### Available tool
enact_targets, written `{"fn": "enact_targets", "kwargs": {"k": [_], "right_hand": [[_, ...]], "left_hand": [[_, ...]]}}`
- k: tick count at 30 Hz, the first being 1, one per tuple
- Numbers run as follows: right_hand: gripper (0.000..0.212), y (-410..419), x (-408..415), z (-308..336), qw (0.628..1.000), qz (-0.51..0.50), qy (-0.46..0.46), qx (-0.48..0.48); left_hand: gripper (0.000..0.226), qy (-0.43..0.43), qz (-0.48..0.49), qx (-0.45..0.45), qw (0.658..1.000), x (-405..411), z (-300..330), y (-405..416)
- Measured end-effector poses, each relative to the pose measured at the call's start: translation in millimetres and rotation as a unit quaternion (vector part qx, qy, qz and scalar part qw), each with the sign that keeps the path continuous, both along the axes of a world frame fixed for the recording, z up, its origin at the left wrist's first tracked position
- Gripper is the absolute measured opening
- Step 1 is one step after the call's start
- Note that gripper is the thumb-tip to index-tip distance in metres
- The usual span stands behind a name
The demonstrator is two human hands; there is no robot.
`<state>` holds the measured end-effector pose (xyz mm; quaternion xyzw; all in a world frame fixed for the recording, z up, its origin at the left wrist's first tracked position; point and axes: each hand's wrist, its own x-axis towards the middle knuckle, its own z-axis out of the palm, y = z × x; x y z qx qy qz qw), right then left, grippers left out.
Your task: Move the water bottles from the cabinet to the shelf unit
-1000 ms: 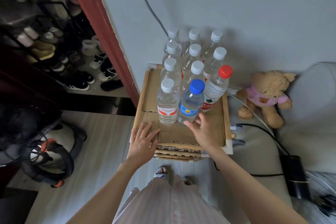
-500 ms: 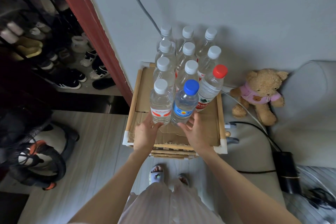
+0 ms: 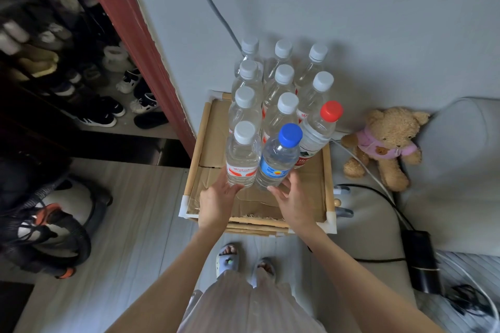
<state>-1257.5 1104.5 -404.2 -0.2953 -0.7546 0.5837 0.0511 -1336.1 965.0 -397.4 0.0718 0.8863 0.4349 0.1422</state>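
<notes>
Several clear water bottles stand in three rows on the cardboard-covered top of a small wooden shelf unit [image 3: 328, 170] against the wall. Most have white caps. The front row holds a white-capped bottle [image 3: 242, 155], a blue-capped bottle [image 3: 278, 159] and, a little further back, a red-capped bottle [image 3: 316, 132]. My left hand [image 3: 216, 205] touches the base of the white-capped front bottle with relaxed fingers. My right hand [image 3: 295, 203] touches the base of the blue-capped bottle the same way. Both bottles stand upright on the cardboard.
A teddy bear [image 3: 384, 146] sits on a grey sofa to the right, with cables and a black power brick [image 3: 422, 259] beside it. A shoe rack [image 3: 89, 84] fills the doorway at left. A vacuum cleaner [image 3: 46, 224] stands on the floor at left.
My left hand has left the cardboard's front left and come up to the white-capped front bottle. My right hand stays at the blue-capped bottle's base. The camera has shifted slightly.
</notes>
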Motion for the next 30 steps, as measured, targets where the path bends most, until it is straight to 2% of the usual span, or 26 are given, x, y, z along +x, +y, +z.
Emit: {"fn": "enact_targets", "kwargs": {"k": [4,13,20,23,27,30], "right_hand": [[0.055,0.7,1.0,-1.0,1.000,0.003,-0.002,0.007],[0.061,-2.5,-0.4,-1.0,0.999,0.002,0.019,-0.050],[0.056,-2.4,-1.1,5.9,0.999,-0.003,0.017,-0.044],[0.057,-3.7,-2.4,6.6,0.999,0.004,0.001,-0.033],[0.075,-6.0,-1.0,3.6,0.999,0.011,-0.026,-0.043],[0.088,-7.6,5.7,4.4,0.996,-0.004,-0.074,-0.048]], "left_hand": [[0.038,-0.001,0.002,0.013,1.000,0.7,1.7,-0.2],[0.053,-0.018,-0.015,0.051,0.998,-0.9,-1.0,-2.3],[0.053,-0.025,-0.040,0.021,0.999,-4.2,1.8,-2.3],[0.060,-0.026,-0.055,0.015,0.998,-3.2,0.0,-3.7],[0.075,-0.002,-0.105,-0.038,0.994,3.2,-8.9,-15.2],[0.078,0.069,-0.146,-0.161,0.974,11.9,-24.1,-34.7]]}}
